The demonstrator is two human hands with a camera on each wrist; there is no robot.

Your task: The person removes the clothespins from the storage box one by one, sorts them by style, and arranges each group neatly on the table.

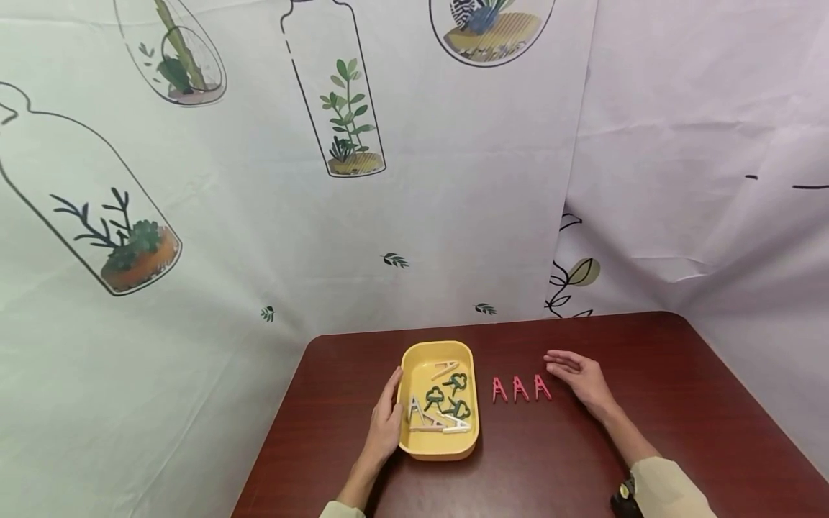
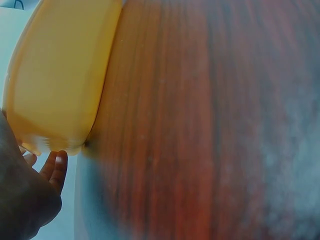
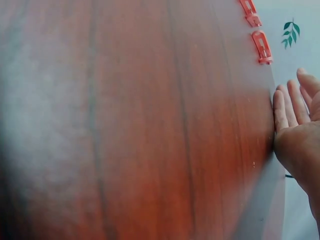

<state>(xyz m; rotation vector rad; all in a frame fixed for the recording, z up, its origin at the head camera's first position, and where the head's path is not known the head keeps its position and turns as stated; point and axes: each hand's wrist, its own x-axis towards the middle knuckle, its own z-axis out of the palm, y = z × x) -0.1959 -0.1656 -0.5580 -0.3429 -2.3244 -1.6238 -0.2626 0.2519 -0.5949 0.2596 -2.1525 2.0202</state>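
A yellow plastic basket (image 1: 440,455) stands on the table, holding several pale clothespins (image 1: 456,427) and three dark green clips (image 1: 457,409). My left hand (image 1: 382,426) rests along the basket's left side, its fingers reaching forward against the wall. The left wrist view shows those fingers (image 2: 59,167) touching the basket's outer side (image 2: 62,75). Three pink clothespins stand in a row right of the basket: a left one (image 1: 496,383), a middle one (image 1: 517,384) and a right one (image 1: 539,383). Just right of the row lies my right hand (image 1: 588,383), fingers relaxed, holding nothing.
The dark reddish-brown table (image 1: 531,475) has rounded far corners. Behind it hangs a pale cloth (image 1: 453,216) printed with plants in bottles. A dark band (image 1: 624,496) sits on my right wrist near the sleeve (image 1: 670,489).
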